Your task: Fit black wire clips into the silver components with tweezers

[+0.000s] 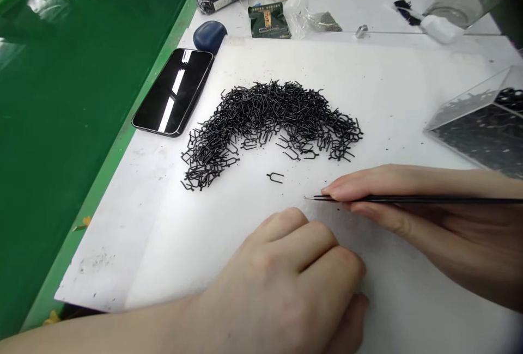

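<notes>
From my remote station, I read the right hand as pinched: thumb and forefinger bear from opposite sides on a pair of slim, black tweezers with a bright, pointed tip. Nothing shows at the tip. I cannot tell whether the two tines touch each other.

The left hand is loosely curled, palm down, over the smooth white work sheet. Its folded fingers hide whatever is beneath, so I cannot tell whether it has hold of anything.

The nearest loose part is a single small, black, thin two-pronged fork with a short bent stem. It lies flat just beyond the left knuckles, to the left of the tweezer tip and apart from it. Farther beyond both hands, a dense, arched pile of matching black forks curves across the sheet. Beyond the right hand, off to its right, stands a clear, angular plastic box with dark contents. A black, glass-faced phone lies beyond the left hand, to its left.

Handling, by my estimate: each fork is very light and fairly stiff, with thin prongs that could bend under excess force. I expect a part to skid on the smooth sheet if nudged. Recommended hold point: the stem or the crotch, gripped lightly. In the pile, prongs appear interlocked; parts there may drag their neighbours, whereas the single fork lies free on all sides.
</notes>
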### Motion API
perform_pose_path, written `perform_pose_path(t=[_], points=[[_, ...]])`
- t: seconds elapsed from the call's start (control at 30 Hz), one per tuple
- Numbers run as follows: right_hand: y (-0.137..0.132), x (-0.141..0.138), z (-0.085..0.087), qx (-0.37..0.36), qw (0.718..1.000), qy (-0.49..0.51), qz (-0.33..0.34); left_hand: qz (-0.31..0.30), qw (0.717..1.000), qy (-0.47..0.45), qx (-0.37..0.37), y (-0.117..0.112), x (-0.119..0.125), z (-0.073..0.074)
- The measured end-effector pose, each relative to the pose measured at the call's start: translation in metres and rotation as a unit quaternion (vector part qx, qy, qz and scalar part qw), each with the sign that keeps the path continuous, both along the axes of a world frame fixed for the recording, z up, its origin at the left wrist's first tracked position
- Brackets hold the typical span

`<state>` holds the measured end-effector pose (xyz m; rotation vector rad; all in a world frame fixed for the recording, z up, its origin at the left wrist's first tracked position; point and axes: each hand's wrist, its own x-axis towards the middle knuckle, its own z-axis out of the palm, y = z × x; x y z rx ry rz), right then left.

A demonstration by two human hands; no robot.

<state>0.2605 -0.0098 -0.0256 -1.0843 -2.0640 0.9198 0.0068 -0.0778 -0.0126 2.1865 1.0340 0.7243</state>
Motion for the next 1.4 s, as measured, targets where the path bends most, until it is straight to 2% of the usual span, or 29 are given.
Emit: perform_pose_path(t=[0.23, 0.53, 0.9, 1.4], points=[[-0.0003, -0.0014, 0.0046, 0.007, 0.999, -0.042, 0.003, -0.009, 1.000, -0.003, 0.009, 0.0009, -0.0009, -0.0012], [-0.0060, -0.0005, 0.0030, 0.006, 0.999, -0.023, -0.033, -0.017, 1.000, 0.003, -0.003, 0.0013, -0.0030, 0.0015], [-0.0085, 0.0017, 0.0012, -0.035, 0.998, -0.022, -0.045, -0.028, 0.999, 0.002, -0.016, 0.0030, -0.0032, 0.0037], [-0.0058, -0.0070, 0.0081, -0.040, 0.998, -0.006, -0.054, -0.023, 1.000, -0.003, -0.010, 0.0033, -0.0018, 0.0031]])
